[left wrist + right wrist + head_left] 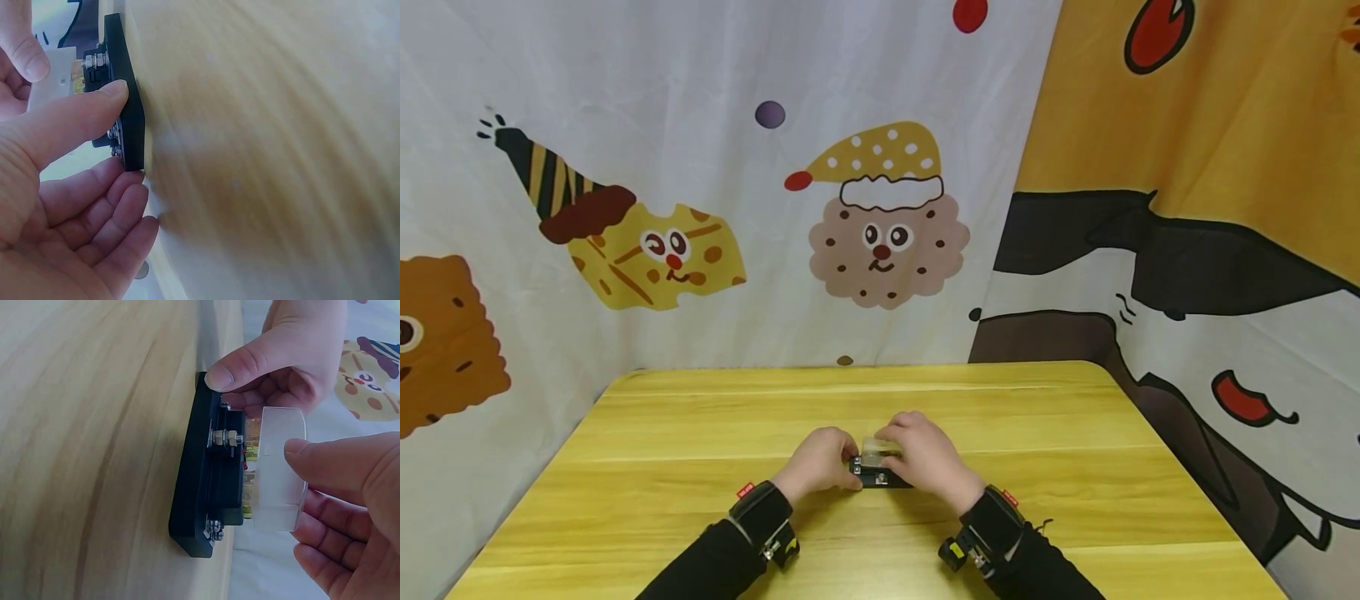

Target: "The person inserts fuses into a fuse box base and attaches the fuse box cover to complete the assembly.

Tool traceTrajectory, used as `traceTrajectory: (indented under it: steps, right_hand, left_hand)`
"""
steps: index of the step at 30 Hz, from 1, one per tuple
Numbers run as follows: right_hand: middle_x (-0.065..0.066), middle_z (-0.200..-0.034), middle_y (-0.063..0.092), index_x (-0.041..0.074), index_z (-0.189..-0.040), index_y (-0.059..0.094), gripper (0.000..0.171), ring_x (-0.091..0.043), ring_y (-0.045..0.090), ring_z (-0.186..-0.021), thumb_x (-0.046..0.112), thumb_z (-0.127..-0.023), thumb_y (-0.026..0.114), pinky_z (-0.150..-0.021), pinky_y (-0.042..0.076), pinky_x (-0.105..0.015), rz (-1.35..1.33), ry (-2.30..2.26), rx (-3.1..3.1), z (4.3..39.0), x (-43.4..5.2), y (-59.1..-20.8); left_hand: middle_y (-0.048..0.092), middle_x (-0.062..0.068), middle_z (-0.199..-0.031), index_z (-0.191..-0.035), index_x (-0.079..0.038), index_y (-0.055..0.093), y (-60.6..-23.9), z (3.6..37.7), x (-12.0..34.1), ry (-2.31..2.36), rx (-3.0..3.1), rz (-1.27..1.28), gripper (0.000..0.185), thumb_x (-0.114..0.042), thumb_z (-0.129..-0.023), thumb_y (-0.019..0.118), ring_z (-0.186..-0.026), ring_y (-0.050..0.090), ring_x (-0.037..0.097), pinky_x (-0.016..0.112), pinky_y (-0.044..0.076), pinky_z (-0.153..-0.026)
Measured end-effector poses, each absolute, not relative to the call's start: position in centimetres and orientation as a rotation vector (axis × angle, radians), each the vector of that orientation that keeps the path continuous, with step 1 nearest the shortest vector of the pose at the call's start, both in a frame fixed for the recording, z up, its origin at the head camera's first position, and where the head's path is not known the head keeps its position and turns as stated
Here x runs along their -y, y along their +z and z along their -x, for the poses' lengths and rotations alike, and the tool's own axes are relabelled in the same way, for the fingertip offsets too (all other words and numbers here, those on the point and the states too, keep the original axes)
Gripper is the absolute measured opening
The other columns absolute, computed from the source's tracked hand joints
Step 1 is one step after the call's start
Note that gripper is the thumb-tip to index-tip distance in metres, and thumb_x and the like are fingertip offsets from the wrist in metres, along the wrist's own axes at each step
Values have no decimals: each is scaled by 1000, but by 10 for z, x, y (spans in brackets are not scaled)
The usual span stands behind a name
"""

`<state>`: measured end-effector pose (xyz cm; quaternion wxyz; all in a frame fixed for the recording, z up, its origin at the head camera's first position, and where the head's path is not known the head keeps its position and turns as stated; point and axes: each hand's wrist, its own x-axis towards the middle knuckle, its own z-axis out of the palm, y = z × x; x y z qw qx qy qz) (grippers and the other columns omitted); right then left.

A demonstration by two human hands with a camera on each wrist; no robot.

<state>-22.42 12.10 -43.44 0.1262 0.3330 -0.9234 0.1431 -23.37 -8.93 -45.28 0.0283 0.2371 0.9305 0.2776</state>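
Black base [194,487] w/ bolts, clear cover [278,469], flat on table [700,433].

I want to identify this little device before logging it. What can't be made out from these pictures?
- Head view: the black base is too small and mostly covered by the left hand and right hand.
- Right wrist view: the parts under the clear cover are hidden by it.
- Left wrist view: the table is blurred.

Black base [194,487], clear cover [278,469], yellow wood-grain table [700,433]
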Motion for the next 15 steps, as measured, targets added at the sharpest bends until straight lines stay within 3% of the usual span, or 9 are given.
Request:
traceTrajectory:
  steps: [15]
  right_hand:
    - [-1, -102, 63, 12, -109, 74, 29, -20, 58, -93, 19, -82, 83, -81, 51, -32, -982, 383, 2691, 226, -118, -445]
  left_hand:
    - [60, -3, -74, -86, -6, 72, -454, 234, 89, 859, -2872, -722, 35, -21, -63, 94, -66, 50, 12, 30, 45, -64]
